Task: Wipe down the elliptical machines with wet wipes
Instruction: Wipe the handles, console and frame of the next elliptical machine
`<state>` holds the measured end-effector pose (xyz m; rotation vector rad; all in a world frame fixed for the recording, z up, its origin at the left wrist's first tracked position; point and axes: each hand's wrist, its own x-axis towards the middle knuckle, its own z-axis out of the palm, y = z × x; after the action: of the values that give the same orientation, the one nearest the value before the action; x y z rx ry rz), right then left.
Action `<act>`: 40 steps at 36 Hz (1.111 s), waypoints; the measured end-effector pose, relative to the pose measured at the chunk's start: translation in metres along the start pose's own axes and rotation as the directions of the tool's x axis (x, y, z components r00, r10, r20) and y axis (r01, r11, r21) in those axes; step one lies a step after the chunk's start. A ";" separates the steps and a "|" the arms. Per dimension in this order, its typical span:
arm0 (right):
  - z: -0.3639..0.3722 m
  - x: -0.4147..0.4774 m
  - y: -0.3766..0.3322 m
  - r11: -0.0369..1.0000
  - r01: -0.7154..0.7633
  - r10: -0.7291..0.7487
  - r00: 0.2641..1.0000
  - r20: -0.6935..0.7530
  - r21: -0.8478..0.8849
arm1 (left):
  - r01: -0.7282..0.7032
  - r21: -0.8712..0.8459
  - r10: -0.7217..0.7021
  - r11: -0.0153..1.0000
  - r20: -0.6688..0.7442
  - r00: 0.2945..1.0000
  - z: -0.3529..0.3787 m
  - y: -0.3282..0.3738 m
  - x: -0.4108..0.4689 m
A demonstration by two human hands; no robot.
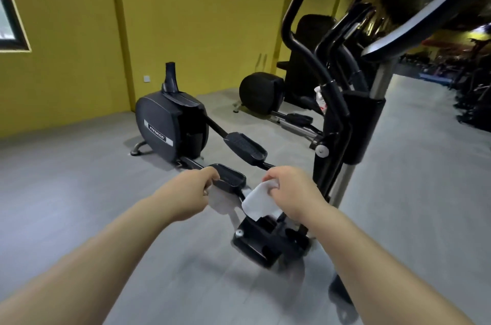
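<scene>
A black elliptical machine stands in front of me, its flywheel housing at the left, two foot pedals in the middle and its upright post and handlebars at the right. My right hand grips a white wet wipe, which hangs loosely above the machine's front base. My left hand is held out beside it with fingers curled, near the closer pedal; the wipe's far corner seems to reach toward its fingertips, but the blur hides whether it pinches it.
A second elliptical stands farther back against the yellow wall. The console of the near machine overhangs at the upper right. More dark gym machines line the far right. Grey floor spreads to the left.
</scene>
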<state>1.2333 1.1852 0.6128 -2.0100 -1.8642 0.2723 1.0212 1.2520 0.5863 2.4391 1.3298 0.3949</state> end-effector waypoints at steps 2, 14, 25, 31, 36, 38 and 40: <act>0.005 0.037 -0.010 0.999 0.017 -0.016 1.000 0.017 -0.040 | 0.003 0.005 -0.003 1.000 0.009 1.000 -0.014 -0.023 0.029; 0.020 0.219 -0.033 0.996 -0.093 0.093 0.994 0.052 -0.009 | 0.001 0.008 -0.001 1.000 0.062 0.998 -0.076 -0.120 0.189; 0.052 0.424 -0.009 0.980 -0.188 0.194 0.974 0.116 -0.057 | -0.067 0.168 0.044 0.984 0.138 0.989 -0.096 -0.215 0.369; 0.056 0.530 0.002 0.970 -0.223 0.234 0.965 0.118 -0.095 | -0.082 0.152 0.059 0.985 0.151 0.987 -0.111 -0.258 0.460; 0.066 0.596 -0.006 0.957 -0.246 0.272 0.945 0.181 -0.157 | -0.108 0.159 0.071 0.981 0.220 0.973 -0.111 -0.305 0.524; 0.073 0.620 -0.007 0.950 -0.257 0.288 0.940 0.183 -0.176 | -0.138 0.178 0.094 0.974 0.236 0.967 -0.112 -0.323 0.553; 0.079 0.643 -0.007 0.940 -0.278 0.314 0.932 0.181 -0.198 | -0.191 0.206 0.138 0.960 0.245 0.960 -0.115 -0.338 0.586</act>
<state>1.2598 1.8324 0.6183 -2.4706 -1.7457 0.4383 1.0280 1.9378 0.5979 2.6968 1.1310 -0.0050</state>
